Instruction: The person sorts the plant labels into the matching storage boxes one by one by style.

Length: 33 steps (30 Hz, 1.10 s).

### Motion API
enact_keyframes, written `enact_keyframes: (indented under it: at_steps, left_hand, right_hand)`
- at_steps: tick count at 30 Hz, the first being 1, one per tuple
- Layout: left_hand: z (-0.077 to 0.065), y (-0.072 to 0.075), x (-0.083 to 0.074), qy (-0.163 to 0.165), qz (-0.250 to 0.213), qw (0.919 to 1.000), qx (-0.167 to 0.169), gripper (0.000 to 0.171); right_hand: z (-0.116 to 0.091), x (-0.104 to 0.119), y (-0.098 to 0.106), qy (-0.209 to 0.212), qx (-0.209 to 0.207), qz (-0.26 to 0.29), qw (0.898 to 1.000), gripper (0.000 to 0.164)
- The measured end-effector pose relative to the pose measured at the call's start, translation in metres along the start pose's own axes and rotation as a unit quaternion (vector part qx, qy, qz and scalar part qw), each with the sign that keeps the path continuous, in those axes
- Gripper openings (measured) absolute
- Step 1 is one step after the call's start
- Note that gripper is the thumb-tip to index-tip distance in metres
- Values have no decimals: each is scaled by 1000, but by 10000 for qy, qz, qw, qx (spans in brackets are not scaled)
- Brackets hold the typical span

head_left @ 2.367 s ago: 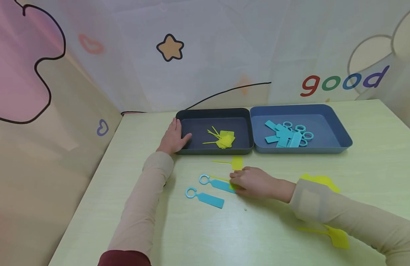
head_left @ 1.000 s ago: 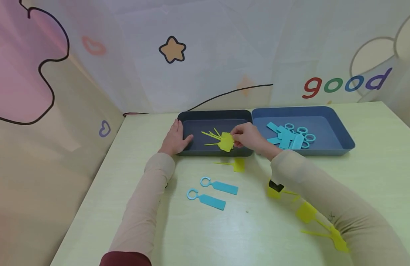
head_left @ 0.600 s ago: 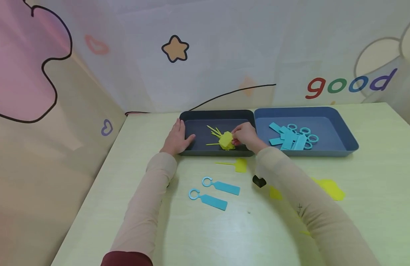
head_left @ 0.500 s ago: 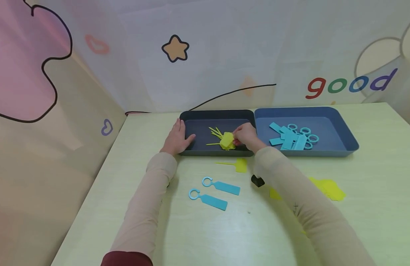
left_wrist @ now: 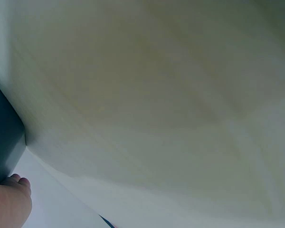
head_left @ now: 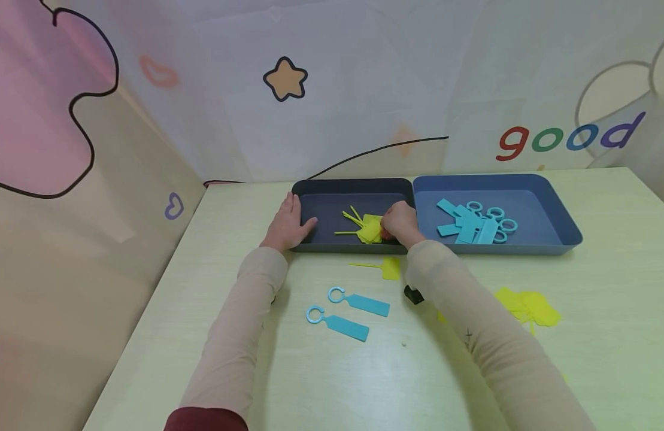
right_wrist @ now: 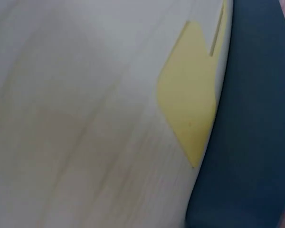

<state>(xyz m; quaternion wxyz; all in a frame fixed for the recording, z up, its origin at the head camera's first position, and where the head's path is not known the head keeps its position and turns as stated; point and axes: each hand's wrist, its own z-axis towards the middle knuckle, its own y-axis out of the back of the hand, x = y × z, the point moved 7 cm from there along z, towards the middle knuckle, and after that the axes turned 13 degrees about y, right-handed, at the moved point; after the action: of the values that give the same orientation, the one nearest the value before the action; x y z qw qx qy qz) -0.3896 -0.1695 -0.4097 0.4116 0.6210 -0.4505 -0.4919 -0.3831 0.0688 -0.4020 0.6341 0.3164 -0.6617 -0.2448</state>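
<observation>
In the head view, my left hand (head_left: pixel 285 224) rests with straight fingers on the left rim of the black tray (head_left: pixel 321 247), thumb spread inside it. My right hand (head_left: pixel 400 222) reaches into the same tray from the right, its curled fingers pinching the right edge of a pile of yellow plant tags (head_left: pixel 368 230); the fingertips are partly hidden. The tags lie overlapped, thin stems pointing left. Another yellow tag (head_left: pixel 391 269) lies on the table in front of the tray. Two turquoise ring-ended tags (head_left: pixel 367 304) lie side by side nearer me.
A blue-grey tray (head_left: pixel 536 245) with several turquoise tags (head_left: pixel 474 224) adjoins the black tray on the right. More yellow tags (head_left: pixel 531 306) lie beside my right forearm, which partly covers them. A printed cloth wall (head_left: pixel 364 90) stands behind the trays.
My right hand has carried a yellow tag from the table into the black tray. Most recently it has drawn the tags in the pile slightly right. The left hand stays at the rim.
</observation>
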Motion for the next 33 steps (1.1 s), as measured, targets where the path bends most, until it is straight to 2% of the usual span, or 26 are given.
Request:
enact_keyframes:
  at_steps: [7, 13, 16, 18, 20, 22, 24, 27, 30, 33]
  left_hand:
    - [2, -3, 2, -37, -211, 9998, 53, 86]
    - [0, -1, -1, -37, -153, 9999, 40, 80]
    - [-2, 0, -2, -69, -49, 10000, -9, 79]
    - [-3, 1, -2, -86, 4, 10000, -33, 79]
    - [-3, 1, -2, -88, 25, 10000, -40, 80]
    - [-3, 0, -1, -74, 30, 10000, -51, 80]
    - [-2, 0, -1, -72, 9, 10000, -42, 80]
    - [-2, 0, 0, -39, 23, 10000, -41, 80]
    - [-1, 0, 0, -36, 30, 10000, -36, 80]
    - [-1, -1, 0, -68, 10, 10000, -54, 80]
  right_hand:
    - [-2, 8, 3, 503, 77, -743, 9959, 36]
    - [-7, 20, 13, 1027, -88, -1088, 9887, 37]
    - [-14, 28, 19, 1467, -79, -1149, 9824, 28]
    - [-21, 33, 22, 1778, 72, -1210, 9766, 21]
    - [-29, 37, 23, 2125, 231, -1347, 9676, 24]
    - [-38, 40, 21, 2468, 436, -1598, 9548, 32]
    - [-49, 42, 18, 2859, 628, -2002, 9350, 38]
    - [-67, 41, 12, 3456, 894, -2634, 8962, 46]
    - [-85, 38, 4, 4039, 1100, -3138, 8522, 53]
    - [-102, 35, -2, 4543, 1224, -3305, 8181, 54]
